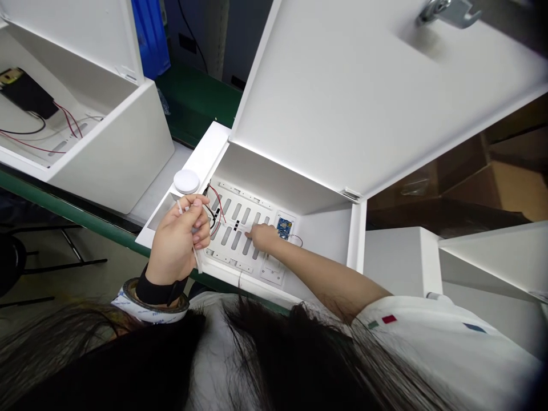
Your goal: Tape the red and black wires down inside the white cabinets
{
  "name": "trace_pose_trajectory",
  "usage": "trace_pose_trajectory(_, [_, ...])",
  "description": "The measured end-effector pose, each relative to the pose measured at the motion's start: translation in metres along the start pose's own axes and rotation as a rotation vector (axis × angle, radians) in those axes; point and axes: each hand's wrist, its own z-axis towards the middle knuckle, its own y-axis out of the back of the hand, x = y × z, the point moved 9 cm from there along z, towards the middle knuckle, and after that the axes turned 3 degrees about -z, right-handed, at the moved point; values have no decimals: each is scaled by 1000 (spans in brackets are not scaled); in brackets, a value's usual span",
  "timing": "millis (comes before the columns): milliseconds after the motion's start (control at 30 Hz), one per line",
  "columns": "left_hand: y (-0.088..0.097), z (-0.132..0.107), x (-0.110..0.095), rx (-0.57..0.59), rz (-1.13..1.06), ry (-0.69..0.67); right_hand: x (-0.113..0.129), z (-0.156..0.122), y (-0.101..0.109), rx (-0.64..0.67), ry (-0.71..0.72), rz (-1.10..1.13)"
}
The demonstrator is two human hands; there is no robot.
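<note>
My left hand [182,240] is raised over the front edge of an open white metal box [327,228], fingers closed around a thin white strip [197,260] that hangs below the palm. A roll of tape [149,308] hangs around my left wrist, beside a black band. Inside the box, my right hand [262,237] reaches down with curled fingers, a fingertip against the slotted white plate [225,242]. Small black pieces [237,225] sit on that plate near the fingertip. Whatever the right fingers may hold is hidden.
A white round disc [186,181] sits on the box's left end. Red and black wires [220,202] lie by my left hand. A blue circuit board [284,226] is at right. The raised lid [363,85] has a lock. Another open box [115,142] stands left.
</note>
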Motion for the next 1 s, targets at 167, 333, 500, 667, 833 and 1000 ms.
trace_pose_trajectory(167, [3,1,-4,-14,-118,-53,0,-15,53,-223,-2,335])
trace_pose_trajectory(333, [5,-7,-18,-104,-220,-205,47,-93,125,-276,364,1074])
trace_pose_trajectory(500, [-4,-19,-27,-144,-280,-355,95,-162,136,-113,571,1400])
trace_pose_trajectory(667, [-16,-18,-20,-102,-375,-350,90,-162,126,-201,464,1544])
trace_pose_trajectory(833, [-9,-12,-6,-107,-495,-246,73,-181,135,-347,444,1285])
trace_pose_trajectory(1000, [13,-10,-17,-147,-552,-272,36,-196,153,-466,386,807])
